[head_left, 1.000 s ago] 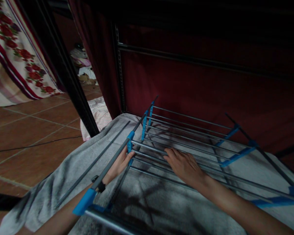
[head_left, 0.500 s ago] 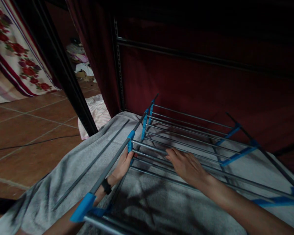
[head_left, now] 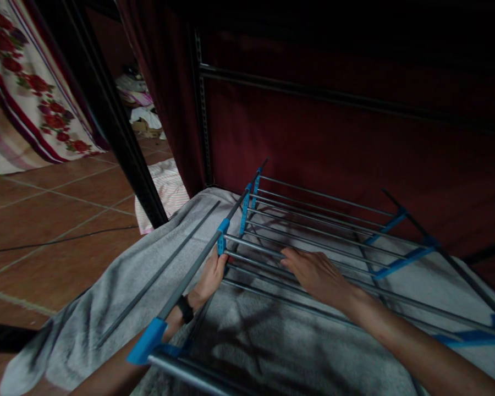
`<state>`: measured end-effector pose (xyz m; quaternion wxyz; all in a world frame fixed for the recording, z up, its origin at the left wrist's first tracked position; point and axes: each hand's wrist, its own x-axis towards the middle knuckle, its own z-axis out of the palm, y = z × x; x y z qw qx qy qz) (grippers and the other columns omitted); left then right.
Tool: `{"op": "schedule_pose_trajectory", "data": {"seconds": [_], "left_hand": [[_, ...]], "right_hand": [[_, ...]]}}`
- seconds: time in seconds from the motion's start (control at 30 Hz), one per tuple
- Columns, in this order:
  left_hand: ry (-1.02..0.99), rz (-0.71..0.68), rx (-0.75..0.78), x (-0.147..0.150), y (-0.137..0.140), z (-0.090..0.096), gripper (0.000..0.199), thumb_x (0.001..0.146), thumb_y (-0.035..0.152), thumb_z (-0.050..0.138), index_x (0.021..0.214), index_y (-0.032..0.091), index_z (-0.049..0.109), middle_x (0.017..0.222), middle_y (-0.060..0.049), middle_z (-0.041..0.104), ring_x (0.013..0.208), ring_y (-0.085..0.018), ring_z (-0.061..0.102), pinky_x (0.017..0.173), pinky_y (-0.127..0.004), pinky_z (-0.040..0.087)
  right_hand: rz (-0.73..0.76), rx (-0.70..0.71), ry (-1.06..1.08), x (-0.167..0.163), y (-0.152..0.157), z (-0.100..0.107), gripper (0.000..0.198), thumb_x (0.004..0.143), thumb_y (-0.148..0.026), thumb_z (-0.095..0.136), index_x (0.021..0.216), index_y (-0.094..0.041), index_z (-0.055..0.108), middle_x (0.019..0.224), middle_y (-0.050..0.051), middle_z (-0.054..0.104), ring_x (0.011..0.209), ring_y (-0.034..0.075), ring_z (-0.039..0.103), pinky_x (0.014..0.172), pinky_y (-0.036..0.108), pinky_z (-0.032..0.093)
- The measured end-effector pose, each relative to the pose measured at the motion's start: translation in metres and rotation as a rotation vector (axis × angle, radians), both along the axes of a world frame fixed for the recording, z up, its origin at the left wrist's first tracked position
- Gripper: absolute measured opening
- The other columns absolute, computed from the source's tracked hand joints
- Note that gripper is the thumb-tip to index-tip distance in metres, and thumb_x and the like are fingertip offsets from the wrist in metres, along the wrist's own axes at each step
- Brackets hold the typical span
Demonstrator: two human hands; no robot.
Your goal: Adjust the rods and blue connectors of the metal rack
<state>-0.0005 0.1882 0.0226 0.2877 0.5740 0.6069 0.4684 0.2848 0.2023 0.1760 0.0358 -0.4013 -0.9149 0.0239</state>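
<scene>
A metal drying rack with blue plastic brackets (head_left: pixel 245 212) and several thin grey rods (head_left: pixel 313 217) lies on a grey blanket. My left hand (head_left: pixel 211 275), with a dark band at the wrist, is closed around the lower part of a blue bracket (head_left: pixel 221 242) on the rack's left side bar (head_left: pixel 198 268). My right hand (head_left: pixel 315 275) is curled over a crosswise rod (head_left: pixel 258 247) near the middle of the rack. Its fingertips are partly hidden behind the rod and hand. A loose grey rod (head_left: pixel 160 275) lies on the blanket, left of the rack.
The grey blanket (head_left: pixel 119 297) covers the surface under the rack. A black metal frame post (head_left: pixel 119 137) rises at left, and a dark red curtain (head_left: pixel 313 143) hangs behind. A cable (head_left: pixel 78 235) crosses the tiled floor (head_left: pixel 45 220). A striped cloth (head_left: pixel 163 190) lies beyond the post.
The view has shifted slightly, so the scene sits a little further right. Both hands keep their places on the rack, with no clear movement of the rack itself.
</scene>
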Motion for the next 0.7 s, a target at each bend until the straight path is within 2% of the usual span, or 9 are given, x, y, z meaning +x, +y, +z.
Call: {"op": "schedule_pose_trajectory", "data": {"seconds": [0.2,0.37,0.43,0.7], "left_hand": [[0.016,0.036,0.018,0.001,0.002,-0.006,0.041,0.097,0.058,0.031,0.122,0.039,0.057,0.093,-0.007,0.068,0.092,-0.034,0.064,0.093,-0.055,0.049],[0.025,0.038,0.017,0.003,0.001,-0.003,0.037,0.097,0.055,0.03,0.115,0.037,0.057,0.091,-0.007,0.067,0.088,-0.032,0.062,0.09,-0.052,0.05],[0.026,0.049,0.015,0.004,0.001,-0.002,0.035,0.097,0.054,0.031,0.112,0.037,0.057,0.09,-0.007,0.066,0.088,-0.031,0.062,0.09,-0.051,0.05],[0.007,0.073,0.029,0.005,0.003,-0.008,0.035,0.096,0.049,0.035,0.116,0.029,0.055,0.087,-0.007,0.064,0.087,-0.03,0.063,0.091,-0.048,0.049]], "right_hand": [[-0.002,-0.038,-0.011,-0.003,0.002,0.003,0.027,0.108,-0.03,0.037,0.11,-0.024,0.063,0.088,0.003,0.075,0.081,0.02,0.072,0.063,0.029,0.036],[-0.009,-0.003,0.049,-0.001,-0.001,-0.005,0.034,0.109,-0.036,0.033,0.13,-0.025,0.057,0.119,0.007,0.073,0.101,0.023,0.072,0.078,0.032,0.046],[-0.019,0.021,0.077,0.003,-0.001,-0.008,0.033,0.109,-0.036,0.034,0.131,-0.024,0.055,0.124,0.008,0.071,0.104,0.023,0.071,0.081,0.033,0.047],[0.001,0.125,0.028,0.006,-0.004,-0.008,0.016,0.107,-0.025,0.043,0.105,-0.022,0.059,0.099,0.004,0.071,0.085,0.02,0.071,0.066,0.029,0.04]]}}
